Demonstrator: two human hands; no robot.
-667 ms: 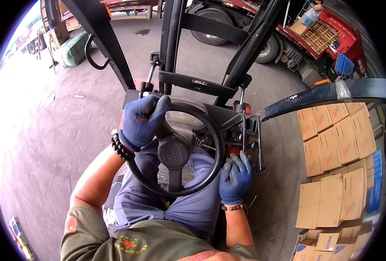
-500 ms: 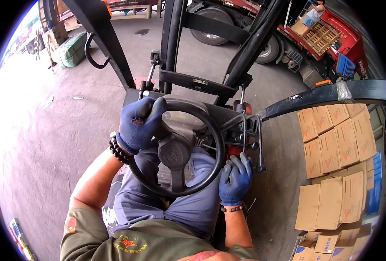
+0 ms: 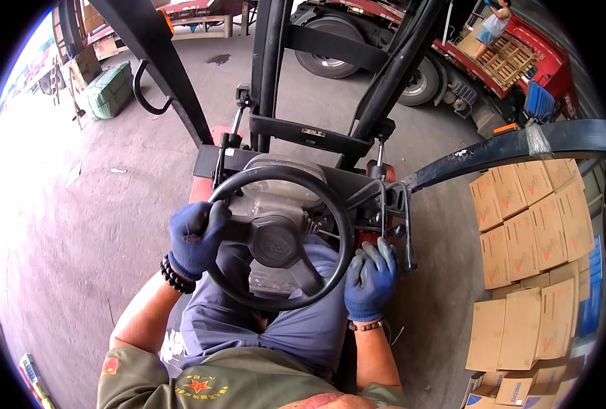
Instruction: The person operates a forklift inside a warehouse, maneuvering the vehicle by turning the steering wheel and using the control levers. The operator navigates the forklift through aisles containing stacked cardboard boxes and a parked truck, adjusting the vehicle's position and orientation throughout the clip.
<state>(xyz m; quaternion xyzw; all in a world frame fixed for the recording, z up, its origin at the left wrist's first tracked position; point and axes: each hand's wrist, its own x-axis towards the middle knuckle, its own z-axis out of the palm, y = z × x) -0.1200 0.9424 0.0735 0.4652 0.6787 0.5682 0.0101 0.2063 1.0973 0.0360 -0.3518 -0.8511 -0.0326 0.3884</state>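
I sit in a forklift. My gloved left hand [image 3: 195,238] is closed on the left side of the black steering wheel [image 3: 342,228], a dark bead bracelet at the wrist. My gloved right hand [image 3: 370,283] has its curled fingertips on a control lever [image 3: 382,211] at the wheel's right; the lever's end is hidden by them. More levers [image 3: 406,232] stand beside it. Behind the wheel are the dashboard [image 3: 279,174] and, beyond, the black mast [image 3: 309,133].
Stacked cardboard boxes [image 3: 535,238] stand at right, below a black frame bar [image 3: 487,150]. Ahead is a red truck [image 3: 541,51], a person [image 3: 494,24] standing on it beside wooden pallets [image 3: 507,61]. A green wrapped bale [image 3: 108,92] lies at far left. Concrete floor [image 3: 91,232] surrounds me.
My left hand has moved down and left with the wheel, turning it anticlockwise; the spokes have rotated. The surroundings have shifted slightly in view. My right hand stays at the lever.
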